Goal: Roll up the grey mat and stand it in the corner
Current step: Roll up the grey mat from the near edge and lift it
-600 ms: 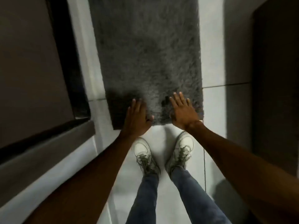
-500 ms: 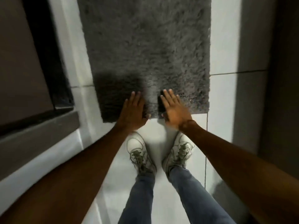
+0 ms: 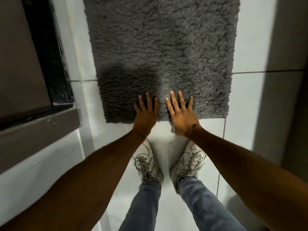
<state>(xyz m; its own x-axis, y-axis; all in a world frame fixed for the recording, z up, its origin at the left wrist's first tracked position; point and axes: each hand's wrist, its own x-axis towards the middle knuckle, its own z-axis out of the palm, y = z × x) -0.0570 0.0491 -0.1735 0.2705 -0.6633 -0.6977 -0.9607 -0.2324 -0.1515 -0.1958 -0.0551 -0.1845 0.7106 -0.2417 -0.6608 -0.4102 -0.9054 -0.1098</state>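
Left hand and right hand have been drawn closer together at the grey mat near edge; both grips flat, wide, nothing held. Mat is unrolled.

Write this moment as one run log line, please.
grey mat: flat, unrolled | left hand: open at near edge | right hand: open at near edge | stage: roll not started

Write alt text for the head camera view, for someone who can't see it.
Seen from above, a person bends over and lays the left hand and right hand, fingers spread, flat on the near edge of a shaggy grey mat still lying unrolled on a white tiled floor. Their white sneakers stand just behind the mat's edge.
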